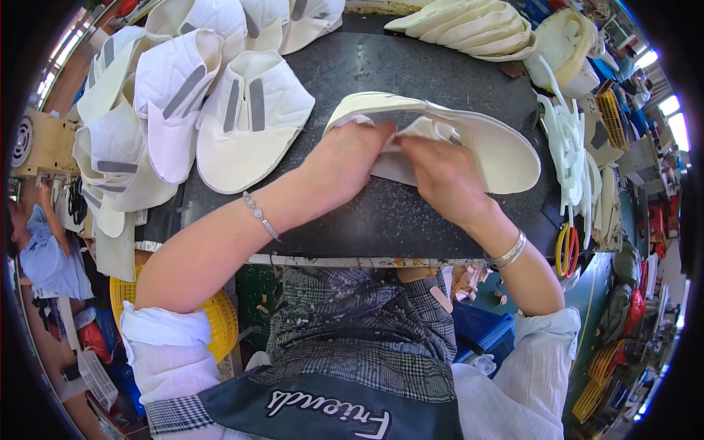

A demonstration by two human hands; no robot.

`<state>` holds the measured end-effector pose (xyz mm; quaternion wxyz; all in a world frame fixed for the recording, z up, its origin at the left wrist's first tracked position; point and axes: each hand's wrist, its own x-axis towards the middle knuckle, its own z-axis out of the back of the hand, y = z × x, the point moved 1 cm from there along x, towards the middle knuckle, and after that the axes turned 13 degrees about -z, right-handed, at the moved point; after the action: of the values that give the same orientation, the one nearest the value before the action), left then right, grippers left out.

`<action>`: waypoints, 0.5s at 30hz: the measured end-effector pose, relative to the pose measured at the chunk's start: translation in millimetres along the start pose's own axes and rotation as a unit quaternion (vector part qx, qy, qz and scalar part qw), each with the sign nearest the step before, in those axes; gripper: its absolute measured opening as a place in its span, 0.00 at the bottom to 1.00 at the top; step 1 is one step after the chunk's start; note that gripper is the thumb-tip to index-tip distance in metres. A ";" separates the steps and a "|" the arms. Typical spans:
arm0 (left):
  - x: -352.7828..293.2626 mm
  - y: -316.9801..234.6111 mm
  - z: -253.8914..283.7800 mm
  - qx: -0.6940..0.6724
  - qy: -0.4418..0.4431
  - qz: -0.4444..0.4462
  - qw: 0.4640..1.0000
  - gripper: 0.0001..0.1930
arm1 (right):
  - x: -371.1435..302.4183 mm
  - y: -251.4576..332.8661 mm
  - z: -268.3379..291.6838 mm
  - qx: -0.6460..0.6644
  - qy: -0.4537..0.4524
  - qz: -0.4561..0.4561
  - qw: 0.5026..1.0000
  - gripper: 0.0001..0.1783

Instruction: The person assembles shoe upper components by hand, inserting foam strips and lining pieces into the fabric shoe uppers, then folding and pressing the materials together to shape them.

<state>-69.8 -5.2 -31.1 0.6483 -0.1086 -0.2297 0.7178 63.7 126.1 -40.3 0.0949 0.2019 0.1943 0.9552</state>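
A white shoe upper [506, 150] lies tipped on its side on the dark worktable [345, 62], its flat, sole-shaped rim spread toward the right. My left hand [337, 165] grips it at the left, fingertips pinched on the fabric edge near the opening. Close beside it, my right hand [447, 176] is closed with thumb and fingers pressed on the same edge. The two hands' fingertips nearly meet. Part of the upper is hidden behind my hands, so the exact seam they pinch cannot be made out.
Several finished-looking white uppers with grey strips [253, 121] crowd the table's left. A stack of cream sole pieces [469, 29] lies at the far right. White plastic strips [565, 139] hang at the right edge, above coloured rings [567, 249]. A yellow basket [220, 319] stands below left.
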 end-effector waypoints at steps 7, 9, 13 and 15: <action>-62.1 18.6 8.8 0.058 0.024 -0.238 0.969 0.25 | -48.1 20.9 23.6 -0.239 0.069 0.166 0.954 0.20; -59.4 8.6 16.2 0.086 0.048 -0.217 0.971 0.25 | -68.6 25.9 34.9 -0.235 0.096 0.127 0.959 0.22; -21.2 -16.5 -10.3 0.187 -0.082 -0.245 0.948 0.26 | -69.6 29.4 39.7 -0.121 0.112 0.076 0.983 0.20; -8.3 -23.8 -30.7 0.177 -0.107 -0.239 0.949 0.26 | -62.7 26.6 43.3 -0.082 0.113 0.056 0.989 0.22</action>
<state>-33.7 -6.2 -47.8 0.7812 0.1434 -0.1861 0.5784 135.7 100.0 -14.7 0.0355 0.0948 0.1129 0.9884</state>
